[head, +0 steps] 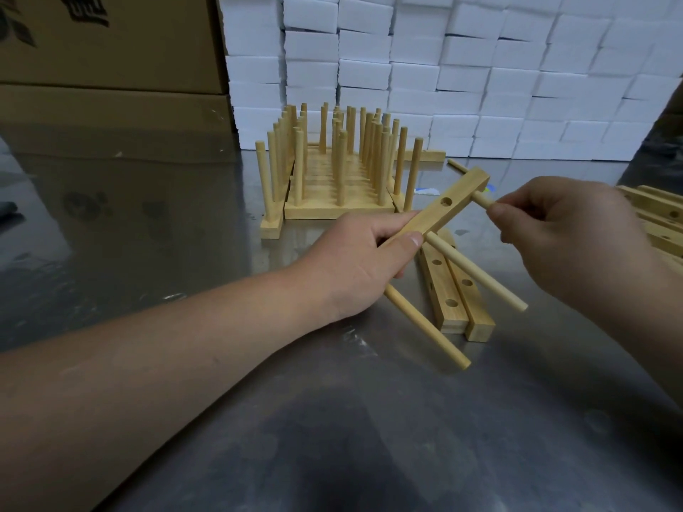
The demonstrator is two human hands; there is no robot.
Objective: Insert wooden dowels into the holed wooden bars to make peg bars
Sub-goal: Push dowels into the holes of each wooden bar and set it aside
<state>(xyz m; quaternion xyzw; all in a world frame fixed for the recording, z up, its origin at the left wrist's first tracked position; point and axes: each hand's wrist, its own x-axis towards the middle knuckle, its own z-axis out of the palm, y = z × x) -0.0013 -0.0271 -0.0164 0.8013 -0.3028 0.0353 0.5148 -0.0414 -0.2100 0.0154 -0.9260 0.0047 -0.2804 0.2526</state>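
Currently: left hand (354,260) grips the holed bar (443,206) by its near end, held tilted above the bench (332,419). Right hand (565,234) pinches a dowel (482,200) that passes through the bar's far-end hole. Two seated dowels (480,277) project beside the left hand. Bare bars (443,286) lie beneath the hands; finished peg bars (336,210) stand beyond them.

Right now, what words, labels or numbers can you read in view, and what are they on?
Cardboard box: dark printed characters, cut off by the top edge, unreadable.
Blue and white scrap: too small to read.
Wooden bar, dowels, white blocks: no writing shows.
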